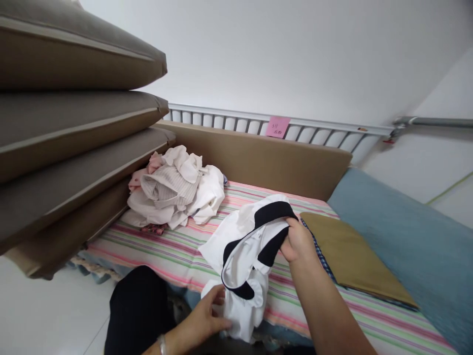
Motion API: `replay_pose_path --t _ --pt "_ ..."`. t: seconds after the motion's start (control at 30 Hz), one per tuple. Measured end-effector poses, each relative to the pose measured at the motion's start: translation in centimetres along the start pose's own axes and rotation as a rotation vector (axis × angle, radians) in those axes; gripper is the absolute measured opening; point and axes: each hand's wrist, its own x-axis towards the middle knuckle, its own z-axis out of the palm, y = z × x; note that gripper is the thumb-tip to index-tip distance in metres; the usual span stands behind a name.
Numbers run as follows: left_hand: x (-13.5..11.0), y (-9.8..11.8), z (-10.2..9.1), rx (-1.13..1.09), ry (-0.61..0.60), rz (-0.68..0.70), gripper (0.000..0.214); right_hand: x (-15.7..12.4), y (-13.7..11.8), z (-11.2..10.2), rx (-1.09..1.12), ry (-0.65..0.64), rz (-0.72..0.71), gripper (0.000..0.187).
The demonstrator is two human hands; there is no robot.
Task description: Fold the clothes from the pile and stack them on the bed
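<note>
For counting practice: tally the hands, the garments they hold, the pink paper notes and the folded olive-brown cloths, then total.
Hands, left hand and right hand: 2
Held white-and-black fabric garment: 1
Square pink paper note: 1
Folded olive-brown cloth: 1
Total: 5

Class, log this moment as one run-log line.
right hand: grips white-and-black garment | left hand: holds its lower edge | under: striped sheet | nearby: clothes pile

the person is wearing a thin silver bracelet (161, 343) on the wrist of the left hand (207, 315), and it is shining a little. the right hand (297, 242) and its long arm (325, 305) are showing bare. the leg (137, 310) is wearing black cloth that is looking plain and smooth, like trousers or a skirt.
</note>
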Motion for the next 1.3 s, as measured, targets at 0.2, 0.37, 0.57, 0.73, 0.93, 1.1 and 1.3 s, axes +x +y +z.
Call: replay_pose_path --t 0.2,0.37,0.57,0.73,0.93,1.1,1.3 --pt "3.5 1.2 2.4 -0.133 0.003 0.145 0.069 -1.2 -2.6 2.5 0.048 0.025 -0.057 0.018" --pt "5.6 4.4 0.8 -0.041 0.105 0.222 0.059 -1.5 -6.3 2.1 -0.009 -0.081 -0.141 0.014" --pt "7.2 7.7 1.1 0.043 0.097 0.320 0.028 -1.7 -9.0 0.9 -0.048 -0.079 -0.229 0.018" --pt "6.7 12.2 -1.1 -0.033 0.234 0.322 0.026 -1.1 -11.0 -2.7 -0.005 0.130 -0.261 0.021" --pt "5.6 14.8 -6.0 0.419 0.275 0.467 0.026 1.5 -5.0 -12.4 -0.294 0.288 -0.224 0.021" --pt "7.2 7.9 -7.1 0.605 0.286 0.222 0.026 1.5 5.3 -18.8 -0.666 0.256 0.086 0.015" --pt "7.5 5.8 -7.2 0.695 0.221 0.149 0.008 2.2 5.6 -21.8 -0.927 0.210 0.133 0.038"
